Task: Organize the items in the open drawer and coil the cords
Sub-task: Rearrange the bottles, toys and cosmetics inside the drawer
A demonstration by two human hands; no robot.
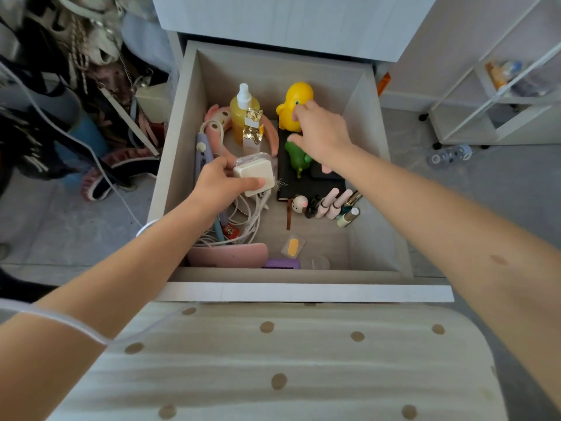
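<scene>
Hands work apart inside the open drawer [358,95], each on its own item. Left hand [217,185], at about 9 o'clock in the drawer, grips a white charger block [255,176] with fingers and thumb curled round its edges, lifting it just above a clear plastic case. Right hand [323,132], at 1 o'clock, is spread and relaxed, with its fingertips touching the side of a yellow duck toy [293,101] and its thumb just beside a green toy [299,158] that lies on a black notebook [291,180].

Sorting appears to be the step in hand, with the 2 hands picking items apart by kind. White cords [246,220] lie in a loose tangle at 7 o'clock, below the left wrist and not yet coiled. Whether the charger is attached to them cannot be told.

Next move likely calls for setting the charger down, then drawing 1 cord free of the tangle without dragging its neighbours.

A yellow spray bottle [243,113] stands at 11 o'clock. Nail polish bottles [334,205] lie in a row at 4 o'clock, and a pink case [230,256] rests against the front wall at 7 o'clock.
</scene>
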